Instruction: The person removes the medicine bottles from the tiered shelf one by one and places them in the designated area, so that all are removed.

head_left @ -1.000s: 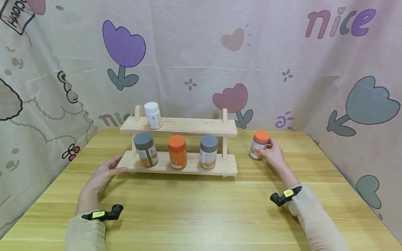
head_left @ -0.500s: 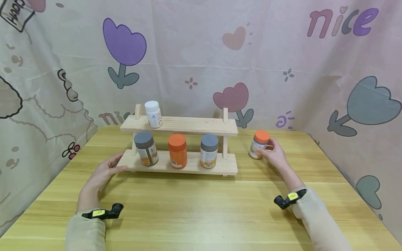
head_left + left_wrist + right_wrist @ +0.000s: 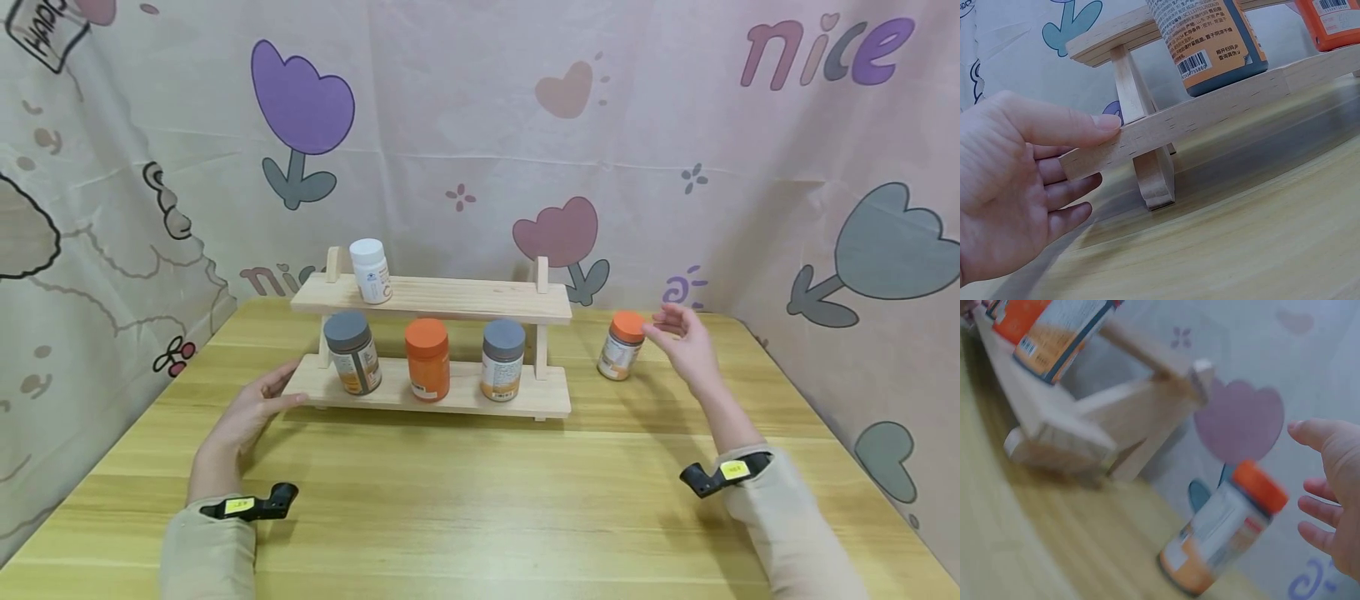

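Observation:
My left hand grips the left end of a two-tier wooden rack, thumb along the lower board and fingers behind and below it, as the left wrist view shows. At the rack's right, a jar with an orange lid stands upright on the table. Beside and slightly above that lid is my right hand, fingers loosely spread and holding nothing. In the right wrist view, a gap separates the hand from the orange-lidded jar.
On the lower board stand a grey-lidded jar, an orange jar and another grey-lidded jar. A white bottle sits at the upper board's left. A printed cloth hangs behind the wooden table.
My right hand has let go of the orange-lidded jar and drawn back up and to the right. The jar stays where it stood, and my left hand keeps its hold on the rack.

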{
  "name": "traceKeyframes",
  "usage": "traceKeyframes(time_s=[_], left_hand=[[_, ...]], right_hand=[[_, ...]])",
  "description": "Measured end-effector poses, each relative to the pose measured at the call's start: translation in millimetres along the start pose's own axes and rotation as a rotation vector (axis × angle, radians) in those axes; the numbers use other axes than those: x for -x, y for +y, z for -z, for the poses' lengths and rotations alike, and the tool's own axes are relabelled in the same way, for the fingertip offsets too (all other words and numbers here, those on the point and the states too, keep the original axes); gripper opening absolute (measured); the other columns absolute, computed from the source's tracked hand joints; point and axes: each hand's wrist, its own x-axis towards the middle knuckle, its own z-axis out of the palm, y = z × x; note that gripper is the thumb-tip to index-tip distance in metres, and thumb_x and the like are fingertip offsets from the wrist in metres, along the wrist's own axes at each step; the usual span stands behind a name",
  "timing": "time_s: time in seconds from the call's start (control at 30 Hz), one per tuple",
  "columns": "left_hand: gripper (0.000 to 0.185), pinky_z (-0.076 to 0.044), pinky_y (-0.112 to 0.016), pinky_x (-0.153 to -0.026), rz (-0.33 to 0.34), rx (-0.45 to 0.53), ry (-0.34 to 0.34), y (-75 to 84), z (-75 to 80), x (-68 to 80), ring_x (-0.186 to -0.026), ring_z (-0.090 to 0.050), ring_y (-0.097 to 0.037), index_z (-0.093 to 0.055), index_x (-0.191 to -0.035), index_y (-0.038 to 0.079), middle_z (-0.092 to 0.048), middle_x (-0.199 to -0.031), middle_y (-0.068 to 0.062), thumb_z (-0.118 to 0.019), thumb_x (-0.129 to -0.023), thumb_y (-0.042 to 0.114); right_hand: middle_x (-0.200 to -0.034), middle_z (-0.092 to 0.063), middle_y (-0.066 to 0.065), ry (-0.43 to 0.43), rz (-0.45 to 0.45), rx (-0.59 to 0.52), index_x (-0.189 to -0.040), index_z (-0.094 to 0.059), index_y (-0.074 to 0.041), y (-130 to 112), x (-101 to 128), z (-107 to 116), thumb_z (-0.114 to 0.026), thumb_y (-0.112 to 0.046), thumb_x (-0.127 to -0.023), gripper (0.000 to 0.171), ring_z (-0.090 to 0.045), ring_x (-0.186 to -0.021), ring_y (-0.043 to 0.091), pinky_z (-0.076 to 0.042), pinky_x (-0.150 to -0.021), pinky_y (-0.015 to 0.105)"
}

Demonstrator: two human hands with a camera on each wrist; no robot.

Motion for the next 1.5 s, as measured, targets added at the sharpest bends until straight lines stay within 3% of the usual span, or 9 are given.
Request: traceKeyframes(time_s=[0.13,0.3,0.53,0.97,1.27,1.5], left_hand=[[0.079,-0.008,-0.055,-0.108,0.003,-0.003,0.003,-0.2,0.1,-0.3,-0.136,-0.007,-0.041,-0.01,-0.146,-0.005,-0.007,-0.151,-0.025,-0.061,-0.09,0.018],[0.079,-0.009,-0.055,-0.108,0.009,-0.007,0.009,0.1,0.7,-0.2,-0.136,-0.007,-0.04,-0.01,-0.146,-0.005,-0.007,-0.151,-0.025,-0.062,-0.09,0.018],[0.078,-0.013,-0.05,-0.11,-0.004,-0.01,0.003,-1.7,-1.0,-1.7,-0.136,-0.01,-0.041,-0.011,-0.146,-0.005,-0.009,-0.15,-0.025,-0.061,-0.091,0.018],[0.076,-0.017,-0.046,-0.11,-0.008,-0.004,-0.01,-6.1,-0.1,-0.8,-0.136,-0.011,-0.04,-0.01,-0.146,-0.004,-0.009,-0.15,-0.025,-0.059,-0.091,0.015],[0.077,-0.014,-0.052,-0.109,-0.014,-0.02,0.0,-4.6,-0.9,-0.3,-0.135,-0.012,-0.042,-0.01,-0.146,-0.006,-0.009,-0.15,-0.027,-0.06,-0.091,0.017],[0.078,-0.02,-0.041,-0.11,-0.007,-0.005,-0.001,-2.3,0.0,-0.1,-0.136,-0.012,-0.04,-0.011,-0.146,-0.004,-0.01,-0.151,-0.025,-0.061,-0.091,0.018]], right_hand=[[-0.122,-0.051,0.021,0.044,0.036,0.001,-0.135,-0.038,0.004,-22,-6,3,-0.063,-0.025,-0.089,0.059,-0.048,-0.101,0.005,-0.042,-0.096,0.03],[-0.125,-0.052,0.017,0.006,0.049,-0.044,-0.136,-0.039,0.0,-55,-14,0,-0.062,-0.032,-0.089,0.061,-0.049,-0.109,0.013,-0.038,-0.1,0.038],[-0.125,-0.052,0.014,-0.069,0.054,-0.2,-0.135,-0.041,-0.001,-100,-31,-21,-0.064,-0.027,-0.089,0.058,-0.049,-0.117,0.02,-0.034,-0.104,0.034],[-0.117,-0.058,0.017,-0.21,0.214,-0.217,-0.13,-0.049,-0.001,-161,-43,-90,-0.066,-0.016,-0.087,0.049,-0.054,-0.107,0.025,-0.042,-0.095,0.035],[-0.119,-0.059,0.009,-0.321,0.221,-0.148,-0.13,-0.051,-0.006,-190,-43,-141,-0.068,-0.025,-0.086,0.051,-0.056,-0.106,0.017,-0.047,-0.088,0.031],[-0.122,-0.059,0.008,-0.377,0.219,-0.094,-0.133,-0.049,-0.009,-208,-43,-176,-0.068,-0.028,-0.085,0.055,-0.055,-0.109,0.019,-0.047,-0.086,0.029]])
